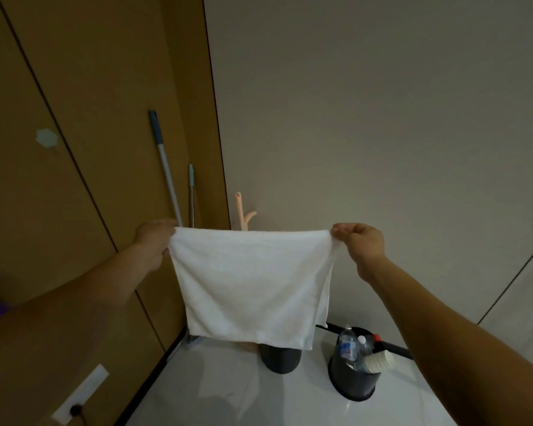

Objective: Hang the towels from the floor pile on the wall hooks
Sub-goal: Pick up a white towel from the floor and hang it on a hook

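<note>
Dim, soft indoor light; wide-angle bending at edges; slightly soft focus.

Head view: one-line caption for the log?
Left hand and right hand hold a white towel spread by its top corners.

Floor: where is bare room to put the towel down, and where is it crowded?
Bare floor lies between the brown wall and the dark base, toward the camera. It is crowded by the bin with bottles and cups; only a narrow gap separates base and bin.
</note>
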